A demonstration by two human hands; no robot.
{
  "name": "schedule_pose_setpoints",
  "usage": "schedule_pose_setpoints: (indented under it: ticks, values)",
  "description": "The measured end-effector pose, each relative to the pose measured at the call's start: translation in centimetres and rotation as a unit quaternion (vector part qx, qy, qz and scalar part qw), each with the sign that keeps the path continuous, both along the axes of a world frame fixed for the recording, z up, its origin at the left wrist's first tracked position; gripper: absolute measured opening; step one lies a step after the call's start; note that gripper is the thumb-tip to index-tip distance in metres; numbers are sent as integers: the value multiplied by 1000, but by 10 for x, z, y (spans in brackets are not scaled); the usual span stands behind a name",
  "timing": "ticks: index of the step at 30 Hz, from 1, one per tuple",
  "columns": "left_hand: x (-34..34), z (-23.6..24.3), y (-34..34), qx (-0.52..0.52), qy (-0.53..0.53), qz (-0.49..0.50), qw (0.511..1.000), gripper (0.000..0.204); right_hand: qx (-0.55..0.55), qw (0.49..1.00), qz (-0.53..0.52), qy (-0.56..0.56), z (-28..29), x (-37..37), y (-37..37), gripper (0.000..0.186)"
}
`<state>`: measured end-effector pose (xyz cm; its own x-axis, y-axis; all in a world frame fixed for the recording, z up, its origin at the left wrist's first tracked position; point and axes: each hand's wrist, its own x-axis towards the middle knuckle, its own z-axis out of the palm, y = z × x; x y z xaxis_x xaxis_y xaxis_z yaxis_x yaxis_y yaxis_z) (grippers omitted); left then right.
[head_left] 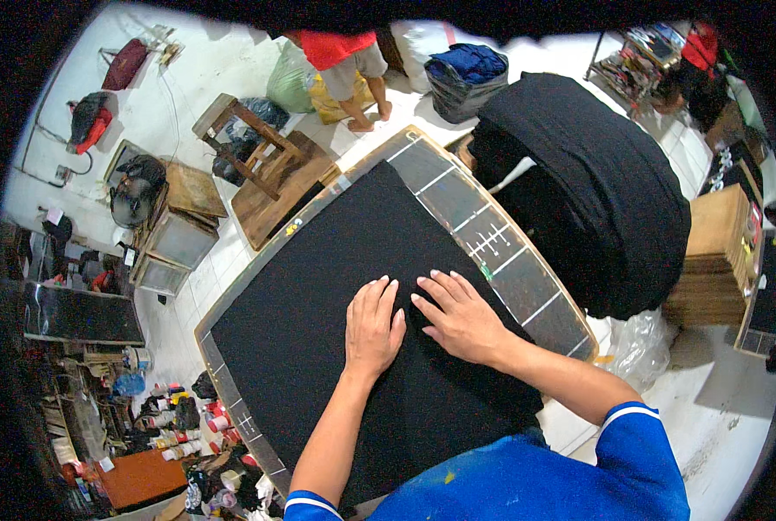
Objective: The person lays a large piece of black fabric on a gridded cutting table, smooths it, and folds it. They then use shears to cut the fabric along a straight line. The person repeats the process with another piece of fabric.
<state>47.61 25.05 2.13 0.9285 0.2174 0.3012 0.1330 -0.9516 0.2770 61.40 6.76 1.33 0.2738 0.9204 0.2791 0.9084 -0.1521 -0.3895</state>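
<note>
A wide sheet of black cloth (301,286) lies spread over a dark board table (470,204) marked with white lines. Both palms rest flat near the middle of the cloth, a small gap between them. My left hand (373,321) has its fingers stretched forward, with the thumb a little apart. Beside it my right hand (462,317) lies with fingers spread and angled to the left. Neither hand grips the fabric. Around my hands the cloth looks mostly smooth, and its near end passes under my blue shirt.
A big heap of black fabric (596,191) stands beyond the table's right edge. Far off are a person in red (340,56), a bag of blue cloth (466,74) and a wooden stool (253,148). A fan (138,187) and many bottles (175,421) sit on the left.
</note>
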Motion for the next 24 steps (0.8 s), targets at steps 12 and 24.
schedule_pose_setpoints:
  ticks: [12, 24]
  values:
    - [14, -2, 24, -36, -41, 4, 998, 56, 63, 997, 19, -26, 3, 29, 26, 33]
    - [27, -6, 47, -73, -30, -19, 997, 45, 20, 999, 39, -19, -8, 40, 48, 21]
